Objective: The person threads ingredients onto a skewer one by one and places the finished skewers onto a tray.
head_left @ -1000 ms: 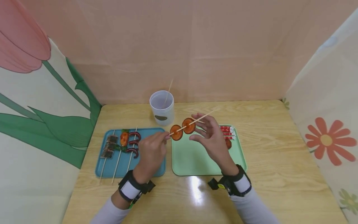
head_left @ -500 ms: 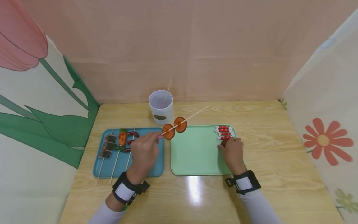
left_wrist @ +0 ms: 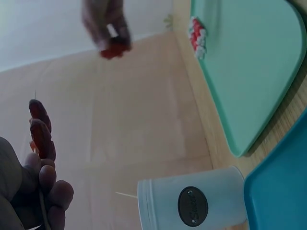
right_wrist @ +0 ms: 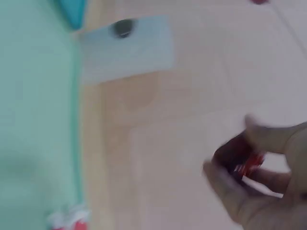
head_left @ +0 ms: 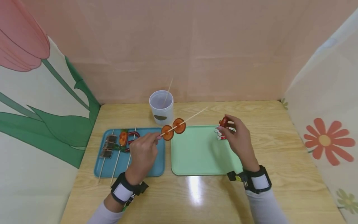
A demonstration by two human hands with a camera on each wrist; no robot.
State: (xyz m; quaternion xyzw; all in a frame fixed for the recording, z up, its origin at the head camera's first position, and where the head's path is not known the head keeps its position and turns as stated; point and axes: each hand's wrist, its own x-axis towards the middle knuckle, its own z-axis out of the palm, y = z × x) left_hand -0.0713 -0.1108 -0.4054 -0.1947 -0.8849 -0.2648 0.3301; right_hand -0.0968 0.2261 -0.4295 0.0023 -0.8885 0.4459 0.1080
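My left hand (head_left: 144,152) grips the lower end of a wooden skewer (head_left: 197,114), held up at a slant over the gap between the trays. Two round orange-brown slices (head_left: 179,126) are threaded on it near my fingers; the pointed end sticks out bare toward the upper right. In my right hand (head_left: 241,141), thumb and fingertips pinch a small reddish-brown round piece (head_left: 223,121), raised above the far right corner of the green tray (head_left: 193,152). The right wrist view shows this dark red piece (right_wrist: 233,152) partly covered by the fingers.
Red-and-white pieces (head_left: 220,134) lie in the green tray's far right corner, partly behind my right hand. The blue tray (head_left: 158,165) on the left bears several loaded skewers (head_left: 115,165). A white cup (head_left: 162,112) with a thin stick stands at the back.
My right hand has gone from beside the threaded slices to the green tray, taken hold of the reddish-brown piece and lifted it. My left hand with the skewer has shifted slightly left.
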